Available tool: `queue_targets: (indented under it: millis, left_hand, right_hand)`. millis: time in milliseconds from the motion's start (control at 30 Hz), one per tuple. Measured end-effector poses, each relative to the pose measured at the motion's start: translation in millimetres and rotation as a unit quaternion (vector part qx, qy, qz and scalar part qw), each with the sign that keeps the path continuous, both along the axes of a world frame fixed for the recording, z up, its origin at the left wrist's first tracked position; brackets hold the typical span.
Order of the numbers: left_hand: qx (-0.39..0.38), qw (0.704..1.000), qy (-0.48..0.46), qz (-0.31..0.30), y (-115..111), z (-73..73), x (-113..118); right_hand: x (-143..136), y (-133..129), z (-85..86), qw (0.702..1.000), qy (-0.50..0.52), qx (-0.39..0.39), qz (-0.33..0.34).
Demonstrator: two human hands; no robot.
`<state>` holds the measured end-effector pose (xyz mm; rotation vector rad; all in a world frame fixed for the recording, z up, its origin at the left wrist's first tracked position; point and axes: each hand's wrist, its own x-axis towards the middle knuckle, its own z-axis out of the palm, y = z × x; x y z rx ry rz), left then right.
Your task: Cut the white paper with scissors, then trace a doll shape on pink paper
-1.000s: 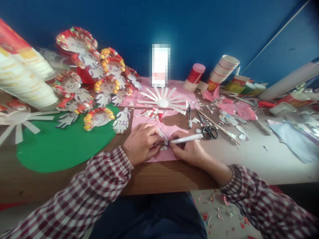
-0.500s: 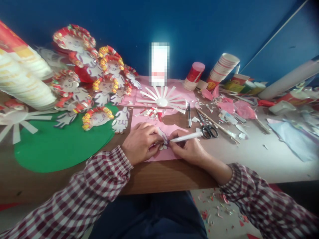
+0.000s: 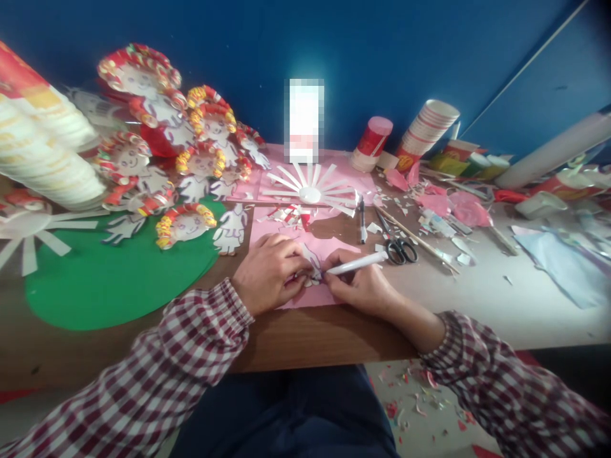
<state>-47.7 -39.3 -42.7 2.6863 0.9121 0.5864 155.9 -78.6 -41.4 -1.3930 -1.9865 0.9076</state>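
Observation:
My left hand [image 3: 273,272] has its fingers curled on a small white paper cutout [image 3: 311,256] with dark outlines, holding it against the pink paper [image 3: 334,243]. A white pen [image 3: 359,262] is gripped in my right hand [image 3: 363,287], its tip at the cutout's right edge. Part of the cutout is hidden by my fingers. Beyond my hands, a white cup cut into spread strips [image 3: 310,194] lies on pink paper. A black marker [image 3: 362,221] and black-handled scissors [image 3: 401,250] lie to the right.
Green paper [image 3: 119,280] and several paper figures [image 3: 186,228] are at left, beside stacked paper cups [image 3: 42,146]. At the back right stand a red cup [image 3: 372,145] and another cup stack [image 3: 427,130]. Pink scraps [image 3: 470,210] and a blue cloth-like sheet [image 3: 558,264] lie right.
The camera view has shifted very slightly. Both hands stay almost where they were, and the pen remains at the cutout.

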Motion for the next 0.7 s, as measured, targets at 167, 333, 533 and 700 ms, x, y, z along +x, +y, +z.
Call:
queue_targets:
  millis: [167, 333, 533, 700]
  left_hand:
    - [0.0, 1.0, -0.001, 0.002, 0.3, -0.2, 0.0]
    - [0.001, 1.0, -0.008, -0.001, 0.3, -0.4, 0.1]
    - [-0.001, 1.0, -0.001, 0.002, 0.3, 0.0, -0.1]
    - [0.002, 1.0, -0.008, 0.001, 0.0, 0.3, -0.1]
  right_hand:
    - [-0.5, 0.2, 2.1, 1.0, 0.013, -0.002, -0.003]
    - [-1.1, 0.9, 1.2, 1.0, 0.016, 0.007, -0.004]
    - [0.7, 0.2, 0.4, 1.0, 0.0, -0.004, 0.0]
    - [-0.4, 1.8, 2.4, 0.999, 0.029, 0.019, 0.003]
